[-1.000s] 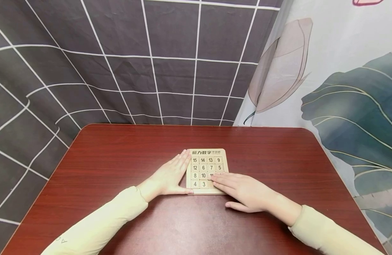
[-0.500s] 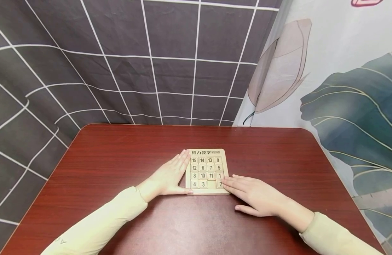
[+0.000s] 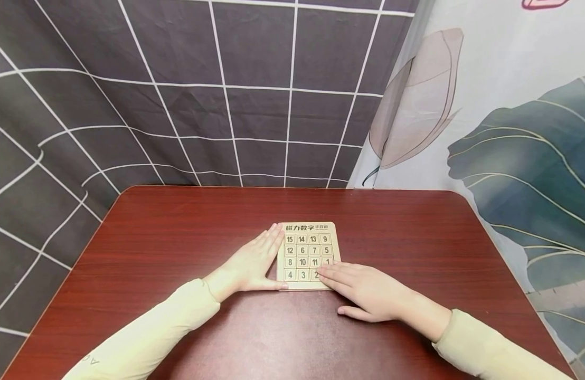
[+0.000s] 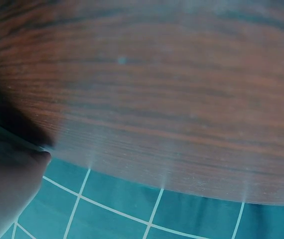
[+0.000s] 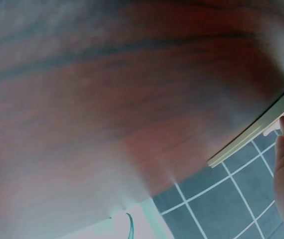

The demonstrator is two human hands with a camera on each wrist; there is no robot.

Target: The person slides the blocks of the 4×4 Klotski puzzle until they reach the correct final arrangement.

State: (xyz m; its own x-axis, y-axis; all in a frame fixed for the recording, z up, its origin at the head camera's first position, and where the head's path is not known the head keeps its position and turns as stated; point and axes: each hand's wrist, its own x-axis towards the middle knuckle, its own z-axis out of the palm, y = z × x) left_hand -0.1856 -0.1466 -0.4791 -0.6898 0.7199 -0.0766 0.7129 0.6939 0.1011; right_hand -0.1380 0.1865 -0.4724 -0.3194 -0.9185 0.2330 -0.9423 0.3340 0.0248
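Note:
A pale wooden number sliding puzzle (image 3: 308, 286) lies flat on the table, its numbered tiles in a grid under a printed heading. My left hand (image 3: 252, 265) rests along its left edge, fingers straight and thumb extended at the near left corner. My right hand (image 3: 368, 291) reaches in from the right with straight fingers over the near right corner. Its fingertips touch the tile marked 2 (image 3: 316, 275), which sits beside the tile marked 3 (image 3: 303, 275). The fingers cover the last place of the bottom row. In the right wrist view the puzzle's side edge (image 5: 254, 129) shows beside the fingers.
The reddish-brown wooden table (image 3: 188, 221) has rounded far corners. A dark curtain with a white grid (image 3: 254, 111) hangs behind its far edge. To the right hangs a pale curtain with large leaf prints (image 3: 525, 158).
My right hand first drew back to the right, then moved left again. Tile 2 has slid left from the bottom right corner to beside tile 3. My left hand stays put.

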